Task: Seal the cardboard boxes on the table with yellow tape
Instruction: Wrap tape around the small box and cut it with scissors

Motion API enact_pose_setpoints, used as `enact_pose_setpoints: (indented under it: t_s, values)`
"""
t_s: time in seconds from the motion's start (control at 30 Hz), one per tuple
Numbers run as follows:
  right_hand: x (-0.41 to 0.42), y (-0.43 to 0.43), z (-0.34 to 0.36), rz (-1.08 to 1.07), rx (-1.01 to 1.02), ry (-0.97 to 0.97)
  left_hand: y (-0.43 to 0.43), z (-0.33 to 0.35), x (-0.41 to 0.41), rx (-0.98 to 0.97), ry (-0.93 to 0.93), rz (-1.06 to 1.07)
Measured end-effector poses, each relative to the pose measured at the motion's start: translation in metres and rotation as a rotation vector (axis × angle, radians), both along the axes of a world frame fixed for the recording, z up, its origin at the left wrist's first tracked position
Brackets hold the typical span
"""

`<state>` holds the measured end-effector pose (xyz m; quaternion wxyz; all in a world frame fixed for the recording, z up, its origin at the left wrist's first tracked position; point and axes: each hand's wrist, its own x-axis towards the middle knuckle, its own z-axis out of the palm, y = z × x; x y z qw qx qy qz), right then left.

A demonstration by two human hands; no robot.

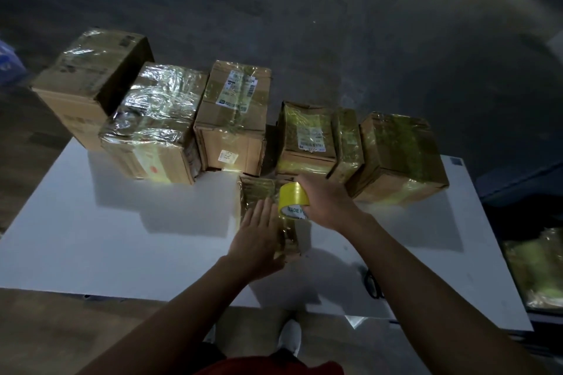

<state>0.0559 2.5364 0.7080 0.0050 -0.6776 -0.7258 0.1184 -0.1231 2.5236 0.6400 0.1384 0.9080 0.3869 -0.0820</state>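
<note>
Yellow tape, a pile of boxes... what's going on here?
A person is taping up a small box near the front of a white table. The left hand presses flat on the box, while the right hand grips a roll of yellow tape held against its top. Behind it, several other boxes stand in a row, already shiny with tape.
</note>
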Motion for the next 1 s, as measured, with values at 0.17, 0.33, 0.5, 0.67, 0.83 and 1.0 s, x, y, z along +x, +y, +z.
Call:
enact_pose_setpoints:
  t_s: [0.17, 0.33, 0.5, 0.67, 0.83, 1.0]
  values:
    - [0.0, -0.007, -0.012, -0.064, -0.012, 0.287, 0.001, -0.014, -0.007, 0.026, -0.007, -0.016]
    - [-0.001, -0.011, -0.015, -0.046, -0.021, 0.325, 0.004, -0.015, -0.004, 0.025, 0.029, -0.03]
    - [0.029, -0.017, 0.004, -0.054, 0.055, 0.177, 0.005, -0.018, -0.005, 0.024, 0.034, -0.02]
    - [0.048, -0.027, -0.008, -0.068, -0.031, 0.034, 0.004, -0.015, 0.0, 0.012, 0.059, -0.009]
    - [0.04, -0.03, -0.05, -0.118, -0.08, -0.028, 0.002, 0.0, 0.012, -0.014, 0.1, -0.002]
    - [0.036, -0.026, -0.07, -0.164, -0.154, 0.036, 0.0, 0.01, 0.023, 0.006, 0.12, 0.005]
